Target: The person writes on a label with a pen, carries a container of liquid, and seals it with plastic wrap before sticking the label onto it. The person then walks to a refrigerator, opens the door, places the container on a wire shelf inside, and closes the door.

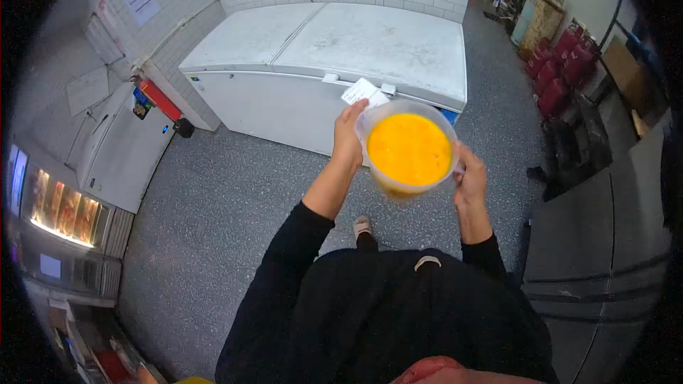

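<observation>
Held out in front of my body is a translucent plastic jug (421,109), well filled with bright yellow-orange liquid (409,149). My left hand (348,136) is closed against its left wall. On the opposite side, the fingers of my right hand (471,175) wrap around the jug at its handle side. A white printed card (364,92) shows just beyond my left fingertips, overlapping the freezer front in this view. The underside of the jug is mostly hidden.
A long white chest freezer (384,35) stands ahead against the tiled wall. To the left are a fire extinguisher (158,99), another white cabinet (131,149) and a lit display case (67,206). Dark red gas cylinders (562,75) and a grey cabinet (569,242) stand right. Speckled floor (213,227) lies between.
</observation>
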`<state>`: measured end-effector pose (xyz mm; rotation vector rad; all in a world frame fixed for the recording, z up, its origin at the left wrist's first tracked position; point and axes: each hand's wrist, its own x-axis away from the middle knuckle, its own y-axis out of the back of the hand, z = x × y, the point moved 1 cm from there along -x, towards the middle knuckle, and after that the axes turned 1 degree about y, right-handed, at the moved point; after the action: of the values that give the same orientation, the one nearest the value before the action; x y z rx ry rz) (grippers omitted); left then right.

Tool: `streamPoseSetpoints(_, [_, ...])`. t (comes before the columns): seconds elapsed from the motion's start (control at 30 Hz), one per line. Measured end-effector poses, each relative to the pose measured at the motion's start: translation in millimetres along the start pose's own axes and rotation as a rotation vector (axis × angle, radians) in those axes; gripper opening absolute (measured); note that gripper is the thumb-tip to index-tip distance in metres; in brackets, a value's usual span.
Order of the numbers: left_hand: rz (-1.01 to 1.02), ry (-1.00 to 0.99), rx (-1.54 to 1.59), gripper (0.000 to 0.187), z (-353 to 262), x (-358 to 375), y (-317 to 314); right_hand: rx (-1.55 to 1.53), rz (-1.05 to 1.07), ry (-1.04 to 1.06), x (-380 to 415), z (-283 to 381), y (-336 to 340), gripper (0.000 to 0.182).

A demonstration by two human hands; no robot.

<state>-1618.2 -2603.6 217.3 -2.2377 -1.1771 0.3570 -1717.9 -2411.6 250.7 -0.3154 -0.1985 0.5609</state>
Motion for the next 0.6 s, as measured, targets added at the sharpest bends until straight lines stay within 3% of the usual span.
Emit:
streamPoseSetpoints(0.13, [0.059, -0.031, -0.057, 0.032, 3.3, -132.5, -7.9, -0.048, 0.008, 0.080, -112.9, -9.0, -35.9, 0.024])
streamPoseSetpoints(0.33, [0.050, -0.038, -0.120, 0.037, 17.7, -299.7, -15.7, -0.035, -0.085, 0.029, -276.5, -35.5, -73.7, 0.026])
streamPoseSetpoints(0.6, [0.067, -0.035, -0.105, 0.035, 55.0, -464.8, -5.0, -0.016, -0.116, 0.013, -435.6, -76.1, -109.9, 0.023])
